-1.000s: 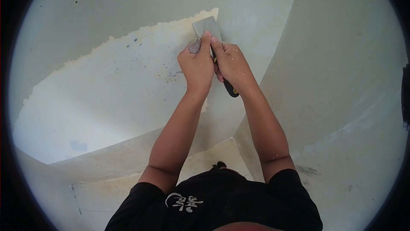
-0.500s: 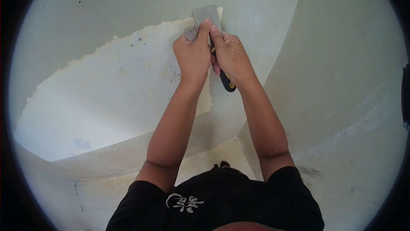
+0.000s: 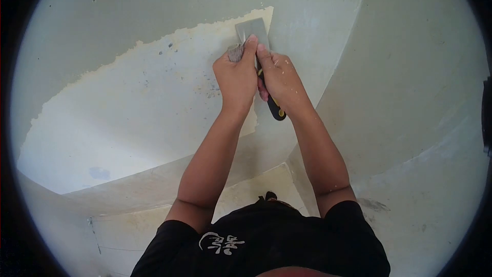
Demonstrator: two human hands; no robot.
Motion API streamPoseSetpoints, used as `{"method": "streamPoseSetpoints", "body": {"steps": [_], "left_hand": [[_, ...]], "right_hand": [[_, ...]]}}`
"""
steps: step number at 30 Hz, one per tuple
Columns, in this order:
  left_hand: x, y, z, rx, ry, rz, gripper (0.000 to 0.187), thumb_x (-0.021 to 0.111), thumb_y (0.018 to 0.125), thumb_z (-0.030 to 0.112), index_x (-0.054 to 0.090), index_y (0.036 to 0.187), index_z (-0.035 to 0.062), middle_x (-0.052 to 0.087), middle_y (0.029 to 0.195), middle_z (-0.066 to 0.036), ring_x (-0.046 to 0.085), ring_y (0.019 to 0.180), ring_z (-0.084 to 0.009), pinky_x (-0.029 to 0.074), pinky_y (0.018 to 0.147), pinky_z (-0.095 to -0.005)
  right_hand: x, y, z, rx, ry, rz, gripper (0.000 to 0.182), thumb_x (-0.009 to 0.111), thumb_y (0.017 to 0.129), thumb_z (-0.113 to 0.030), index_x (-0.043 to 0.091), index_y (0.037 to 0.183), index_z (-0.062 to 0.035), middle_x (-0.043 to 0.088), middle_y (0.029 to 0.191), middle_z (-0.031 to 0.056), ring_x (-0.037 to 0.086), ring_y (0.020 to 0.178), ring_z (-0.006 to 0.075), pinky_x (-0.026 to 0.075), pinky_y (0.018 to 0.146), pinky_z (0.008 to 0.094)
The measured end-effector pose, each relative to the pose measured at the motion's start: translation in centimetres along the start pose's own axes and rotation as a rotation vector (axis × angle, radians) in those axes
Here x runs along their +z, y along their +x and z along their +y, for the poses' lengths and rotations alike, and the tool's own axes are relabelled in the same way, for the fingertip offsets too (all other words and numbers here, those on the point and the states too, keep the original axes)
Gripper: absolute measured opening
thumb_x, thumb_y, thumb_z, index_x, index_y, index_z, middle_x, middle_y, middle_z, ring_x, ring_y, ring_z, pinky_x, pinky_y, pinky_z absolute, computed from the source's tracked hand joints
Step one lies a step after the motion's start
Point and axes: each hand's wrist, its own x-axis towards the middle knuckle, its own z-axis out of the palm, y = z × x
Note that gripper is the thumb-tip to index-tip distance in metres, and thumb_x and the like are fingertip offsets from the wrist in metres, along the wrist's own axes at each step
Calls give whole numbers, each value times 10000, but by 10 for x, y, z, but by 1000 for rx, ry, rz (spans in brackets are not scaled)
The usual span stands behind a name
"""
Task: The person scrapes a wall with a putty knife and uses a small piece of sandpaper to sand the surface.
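Observation:
A putty knife (image 3: 253, 27) with a broad grey metal blade and a black-and-yellow handle (image 3: 278, 110) lies over the upper right of a pale patch (image 3: 128, 103) in the greenish-grey wall. My right hand (image 3: 281, 78) is closed around the handle, its thumb stretched toward the blade. Pressed close beside it, my left hand (image 3: 237, 82) is closed too, with its thumb on the blade's face. A rough grey-brown piece (image 3: 235, 52) sticks out between that thumb and the curled fingers; its kind cannot be made out. Light crumbs dot my right hand.
Ragged edges of greenish-grey coating (image 3: 102, 36) border the pale patch. To the right, a wall corner (image 3: 338, 62) runs down, with another coated wall (image 3: 410, 97) beyond it. Below the patch is a ledge-like band (image 3: 154, 177), and under it a yellowish surface (image 3: 246, 187).
Both hands and the putty knife have moved down a little, toward my body. The pale strip and pointed corner above the blade show more fully now. The grip looks the same.

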Motion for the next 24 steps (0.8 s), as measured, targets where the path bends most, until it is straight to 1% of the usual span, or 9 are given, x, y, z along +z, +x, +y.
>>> {"method": "streamPoseSetpoints", "body": {"steps": [8, 16, 18, 19, 20, 21, 22, 23, 24], "left_hand": [[4, 1, 3, 12, 12, -10, 377, 682, 901, 251, 533, 616, 55, 467, 512, -8, 431, 411, -89, 338, 367, -285], [3, -8, -8, -23, 103, -26, 386, 671, 905, 273, 583, 652, -4, 535, 527, -48, 475, 429, -100, 374, 405, -299], [-15, -28, -51, -35, 251, -30, 391, 664, 908, 300, 615, 700, -27, 577, 560, -73, 516, 476, -115, 415, 459, -318], [-27, -42, -79, -30, 348, -32, 389, 659, 910, 317, 634, 741, -33, 594, 583, -86, 545, 518, -127, 441, 499, -334], [-39, -66, -92, 64, 417, -36, 392, 662, 897, 351, 660, 818, -33, 629, 635, -142, 611, 592, -216, 477, 591, -374], [-72, -80, -163, 173, 603, -129, 448, 640, 890, 413, 665, 805, -26, 641, 659, -187, 644, 626, -327, 486, 630, -414], [-103, -101, -176, -110, 766, -433, 474, 610, 885, 466, 685, 773, 12, 649, 694, -205, 654, 689, -384, 493, 650, -434], [-139, -131, -204, -267, 830, -510, 535, 562, 886, 539, 693, 729, 44, 651, 689, -188, 659, 694, -367, 499, 671, -440], [-186, -156, -250, -346, 1083, -661, 595, 515, 887, 587, 693, 704, 49, 648, 691, -196, 656, 705, -367, 502, 707, -458]], "right_hand": [[0, -1, -4, -22, 48, 19, 512, 398, 1023, -451, 539, 755, -39, 477, 532, 31, 436, 387, 123, 361, 389, 281], [-9, -4, 13, 4, -34, 34, 546, 394, 1018, -467, 549, 733, -28, 511, 538, 54, 473, 409, 139, 374, 410, 285], [-11, -15, 65, 53, -94, 2, 573, 406, 1007, -494, 547, 686, -40, 518, 525, 60, 492, 420, 148, 390, 427, 295], [-14, -27, 92, 177, -26, -59, 582, 418, 998, -511, 550, 673, -46, 519, 519, 61, 494, 423, 149, 392, 432, 297], [-18, -44, 123, 300, 39, -123, 592, 430, 989, -528, 552, 660, -52, 520, 512, 63, 497, 425, 151, 393, 437, 298], [-25, -60, 157, 494, 37, -175, 591, 455, 973, -548, 559, 663, -55, 519, 508, 60, 494, 424, 156, 389, 436, 294], [-38, -77, 209, 581, 101, -274, 570, 477, 966, -542, 568, 684, -55, 510, 499, 52, 493, 426, 158, 393, 438, 295], [-59, -102, 269, 608, 75, -347, 536, 495, 966, -522, 570, 716, -53, 515, 519, 48, 497, 432, 157, 405, 447, 297], [-72, -130, 320, 798, 73, -208, 511, 504, 966, -497, 565, 712, -59, 535, 552, 52, 510, 446, 156, 417, 459, 297]]}}
